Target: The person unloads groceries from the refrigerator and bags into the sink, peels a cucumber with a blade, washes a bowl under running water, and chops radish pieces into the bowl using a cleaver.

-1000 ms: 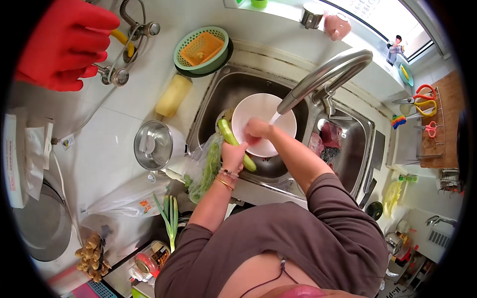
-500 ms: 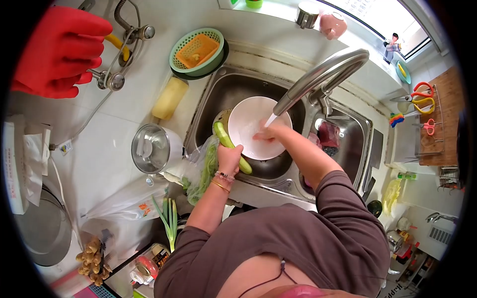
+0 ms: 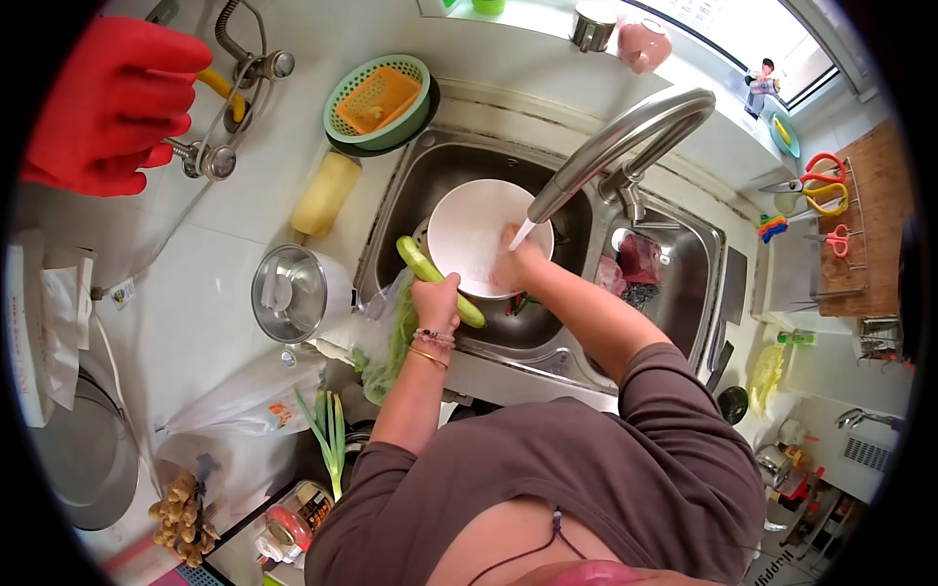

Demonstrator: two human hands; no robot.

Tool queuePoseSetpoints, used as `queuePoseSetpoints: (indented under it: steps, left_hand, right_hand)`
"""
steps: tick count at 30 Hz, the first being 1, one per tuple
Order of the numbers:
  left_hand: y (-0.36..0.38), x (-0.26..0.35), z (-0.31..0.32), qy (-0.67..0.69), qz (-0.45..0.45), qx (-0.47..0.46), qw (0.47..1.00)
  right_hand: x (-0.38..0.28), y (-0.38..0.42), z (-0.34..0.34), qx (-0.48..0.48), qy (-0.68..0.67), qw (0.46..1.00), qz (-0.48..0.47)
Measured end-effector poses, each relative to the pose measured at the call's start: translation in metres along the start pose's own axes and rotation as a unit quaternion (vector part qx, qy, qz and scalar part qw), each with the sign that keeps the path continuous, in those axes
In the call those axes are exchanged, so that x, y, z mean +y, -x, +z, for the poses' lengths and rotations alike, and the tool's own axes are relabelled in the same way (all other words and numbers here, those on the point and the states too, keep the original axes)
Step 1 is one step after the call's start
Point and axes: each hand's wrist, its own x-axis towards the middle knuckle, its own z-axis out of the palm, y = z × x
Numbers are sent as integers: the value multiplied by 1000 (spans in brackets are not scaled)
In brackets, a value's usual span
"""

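Note:
My left hand (image 3: 436, 300) is closed around a long pale-green cucumber (image 3: 418, 261), its thumb close to the rim of a white bowl (image 3: 464, 220). Inside the bowl, my right hand (image 3: 508, 264) lies against the inner wall with thumb and fingers apart; the running water partly blurs the fingers. A stream falls from the curved steel faucet (image 3: 625, 146) onto that hand. The bowl is tilted in the left basin of the steel sink (image 3: 391, 195). Something green and red shows under its lower edge. Below the cucumber, a plastic bag of leafy greens (image 3: 389, 347) hangs at the sink's edge.
Raw meat (image 3: 640, 259) sits in the right basin. A green colander (image 3: 403, 130) with an orange basket (image 3: 381, 101) stands behind the sink. Left are a steel pot (image 3: 289, 293), a yellowish cylinder (image 3: 325, 195) and hanging red gloves (image 3: 117, 107). Scissors (image 3: 826, 186) hang at right.
The bowl and cucumber have shifted slightly left and the bowl sits a little higher in view. My right hand has turned within the bowl, thumb upward. Red and green bits now show below the bowl.

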Motion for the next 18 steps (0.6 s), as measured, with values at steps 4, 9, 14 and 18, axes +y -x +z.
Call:
queuePoseSetpoints:
  steps: [4,9,14,18]
  left_hand:
    - [4,-1,1,-73,-5,20,997]
    - [11,17,-9,-51,9,8,999]
    - [21,31,-16,-100,4,-19,995]
    - [14,1,-8,-71,44,-45,995]
  right_hand:
    - [-22,11,-15,-78,-19,981,-176]
    - [-18,32,-14,49,-392,886,-243]
    - [17,24,-4,-3,-158,987,-29]
    - [18,-4,-3,274,-499,820,57]
